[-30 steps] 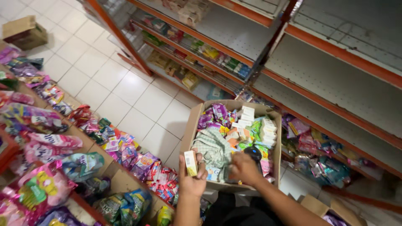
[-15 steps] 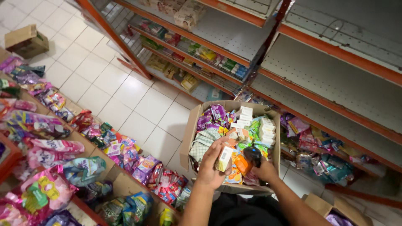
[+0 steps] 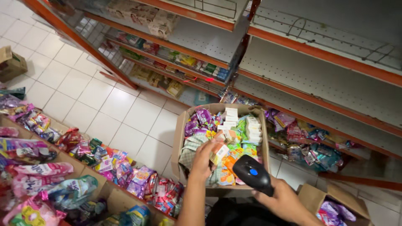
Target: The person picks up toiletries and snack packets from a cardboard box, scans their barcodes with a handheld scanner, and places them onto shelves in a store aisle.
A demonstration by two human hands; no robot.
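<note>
Left hand (image 3: 204, 161) grips a small orange-and-white box (image 3: 219, 153) above the open cardboard carton (image 3: 181, 138) of packets on the floor. Right hand (image 3: 284, 203) is clenched around a black handheld scanner (image 3: 253, 173), apparently aimed at the box.

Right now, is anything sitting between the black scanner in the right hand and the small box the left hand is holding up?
Nothing visible does. The scanner in the right hand sits just below and right of the small box held by the left hand, over the open cardboard box.
</note>
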